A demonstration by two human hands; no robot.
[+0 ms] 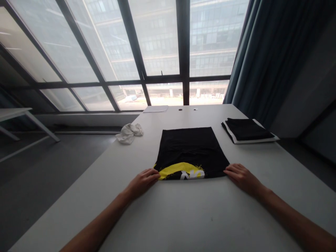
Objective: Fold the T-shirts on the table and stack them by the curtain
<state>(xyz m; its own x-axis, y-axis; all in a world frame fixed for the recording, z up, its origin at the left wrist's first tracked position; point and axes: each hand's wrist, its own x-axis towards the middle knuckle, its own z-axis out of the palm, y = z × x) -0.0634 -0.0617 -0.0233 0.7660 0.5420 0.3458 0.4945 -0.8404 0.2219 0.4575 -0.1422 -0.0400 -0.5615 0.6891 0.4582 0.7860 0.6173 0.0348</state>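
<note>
A folded black T-shirt lies flat on the white table, with part of a yellow and white print along its near edge. The near left corner is pinched in the closed fingers of my left hand. At the near right corner my right hand grips the same edge, its fingers pressed together. Slight creases cross the middle of the shirt. The rest of the print is out of sight at the fold.
On the right lies a stack of folded black and white cloth. A crumpled white cloth sits at the left table edge. Papers lie at the far end, near windows; a blue curtain hangs at right.
</note>
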